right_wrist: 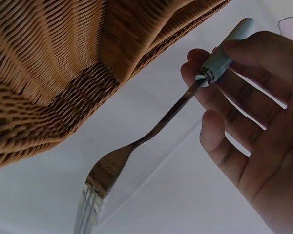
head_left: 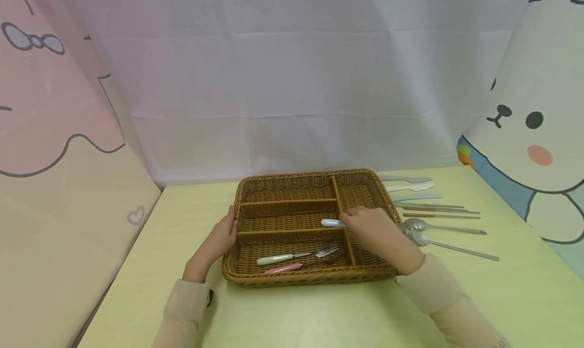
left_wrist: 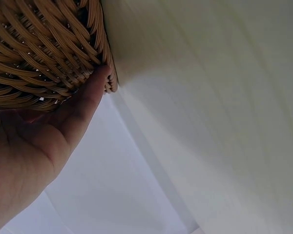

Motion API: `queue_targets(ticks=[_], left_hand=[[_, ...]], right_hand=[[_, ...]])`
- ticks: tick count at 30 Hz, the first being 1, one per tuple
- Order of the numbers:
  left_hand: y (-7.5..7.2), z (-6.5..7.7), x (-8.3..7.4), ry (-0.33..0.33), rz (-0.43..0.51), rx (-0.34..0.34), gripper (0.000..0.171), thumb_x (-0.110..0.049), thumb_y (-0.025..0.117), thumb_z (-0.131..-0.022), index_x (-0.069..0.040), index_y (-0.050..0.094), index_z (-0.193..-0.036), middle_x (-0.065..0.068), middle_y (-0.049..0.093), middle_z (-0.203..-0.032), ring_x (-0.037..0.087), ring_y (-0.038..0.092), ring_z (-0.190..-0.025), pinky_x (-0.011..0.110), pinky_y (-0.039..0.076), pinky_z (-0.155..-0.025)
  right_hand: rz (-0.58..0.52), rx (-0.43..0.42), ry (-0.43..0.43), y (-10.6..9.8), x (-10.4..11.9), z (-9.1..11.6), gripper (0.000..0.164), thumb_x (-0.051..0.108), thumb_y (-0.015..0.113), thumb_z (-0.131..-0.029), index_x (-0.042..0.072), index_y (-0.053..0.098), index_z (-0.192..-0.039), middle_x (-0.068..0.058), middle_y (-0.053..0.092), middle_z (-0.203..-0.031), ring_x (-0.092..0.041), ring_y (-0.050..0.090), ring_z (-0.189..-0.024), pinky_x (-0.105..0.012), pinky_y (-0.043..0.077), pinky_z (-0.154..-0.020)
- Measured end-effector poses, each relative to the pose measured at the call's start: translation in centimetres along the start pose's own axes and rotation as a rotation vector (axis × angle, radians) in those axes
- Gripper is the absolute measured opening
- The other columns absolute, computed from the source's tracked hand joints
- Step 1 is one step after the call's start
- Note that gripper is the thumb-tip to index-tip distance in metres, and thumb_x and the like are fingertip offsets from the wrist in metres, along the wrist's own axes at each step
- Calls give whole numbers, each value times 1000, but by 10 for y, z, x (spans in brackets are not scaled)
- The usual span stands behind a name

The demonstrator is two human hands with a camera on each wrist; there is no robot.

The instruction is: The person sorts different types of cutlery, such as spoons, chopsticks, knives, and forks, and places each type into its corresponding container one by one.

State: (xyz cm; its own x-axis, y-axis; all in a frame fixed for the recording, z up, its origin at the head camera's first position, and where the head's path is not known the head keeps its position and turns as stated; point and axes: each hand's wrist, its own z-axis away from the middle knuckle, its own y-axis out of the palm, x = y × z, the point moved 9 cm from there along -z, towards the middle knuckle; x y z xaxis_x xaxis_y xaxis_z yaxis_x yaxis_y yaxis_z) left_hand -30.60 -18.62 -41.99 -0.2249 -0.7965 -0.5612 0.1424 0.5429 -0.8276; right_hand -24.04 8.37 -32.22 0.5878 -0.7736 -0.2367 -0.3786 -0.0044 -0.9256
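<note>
Fork (right_wrist: 112, 168) sits pinched in right hand (head_left: 375, 230), long axis left-right, handle (head_left: 332, 222) over middle compartment (head_left: 283, 222); left hand (head_left: 222, 236), fingers straight, touches basket (head_left: 310, 277).

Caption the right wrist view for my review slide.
The right hand pinches a fork by its pale blue handle, with part of a brown woven basket in view.

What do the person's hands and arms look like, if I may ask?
The left hand and right hand wear no gloves. The left sleeve and right sleeve are light beige with broad cuffs. A small black piece, unclear what, shows at the left cuff.
</note>
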Motion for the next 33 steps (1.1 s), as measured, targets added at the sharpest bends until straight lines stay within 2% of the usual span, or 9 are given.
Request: queue_targets(ticks=[8, 14, 16, 21, 23, 29, 33], left_hand=[[0, 0, 0, -1, 3, 1, 54, -7, 27, -99, 17, 0, -139, 38, 24, -139, 47, 30, -128, 54, 34, -103], [1, 0, -1, 2, 3, -2, 54, -6, 27, -99, 17, 0, -139, 39, 24, -139, 47, 30, -128, 54, 34, -103], [1, 0, 0, 3, 4, -5, 54, -6, 27, -99, 17, 0, -139, 38, 23, -140, 47, 29, -129, 54, 33, -103], [0, 0, 0, -5, -1, -2, 53, -6, 27, -99, 17, 0, -139, 38, 22, -140, 47, 29, -128, 54, 34, -103], [-1, 0, 0, -6, -4, -2, 53, -6, 27, -99, 17, 0, -139, 38, 23, -140, 47, 31, -128, 54, 35, -102], [-1, 0, 0, -6, -2, 0, 53, -6, 27, -99, 17, 0, -139, 38, 24, -140, 47, 34, -126, 54, 36, -101], [0, 1, 1, -12, 0, 4, 53, -7, 27, -100, 16, 0, -140, 38, 23, -140, 47, 34, -126, 54, 36, -101]], right_hand=[[30, -3, -82, 3, 24, -17, 10, 6, 67, -79, 13, 65, -86, 1, 63, -71, -10, 52, -54, -16, 29, -36], [59, 4, -145, 3, 45, -26, 8, 6, 65, -82, 14, 63, -81, 2, 58, -63, -10, 44, -52, -17, 24, -38], [63, 13, -165, 5, 51, -30, 8, 6, 65, -83, 14, 64, -83, 3, 60, -64, -10, 46, -53, -17, 24, -38], [98, 31, -214, 7, 67, -35, 11, 9, 68, -81, 15, 67, -90, 4, 64, -70, -9, 54, -57, -16, 36, -41], [110, 29, -228, 8, 72, -37, 11, 9, 69, -80, 15, 66, -89, 4, 64, -70, -8, 53, -55, -16, 37, -41], [154, 96, -263, 16, 89, -43, 15, 10, 66, -83, 17, 66, -97, 5, 65, -74, -4, 38, -45, -16, 24, -38], [181, 133, -292, 19, 99, -47, 17, 15, 65, -84, 18, 64, -101, 7, 65, -75, -4, 27, -44, -16, 20, -38]])
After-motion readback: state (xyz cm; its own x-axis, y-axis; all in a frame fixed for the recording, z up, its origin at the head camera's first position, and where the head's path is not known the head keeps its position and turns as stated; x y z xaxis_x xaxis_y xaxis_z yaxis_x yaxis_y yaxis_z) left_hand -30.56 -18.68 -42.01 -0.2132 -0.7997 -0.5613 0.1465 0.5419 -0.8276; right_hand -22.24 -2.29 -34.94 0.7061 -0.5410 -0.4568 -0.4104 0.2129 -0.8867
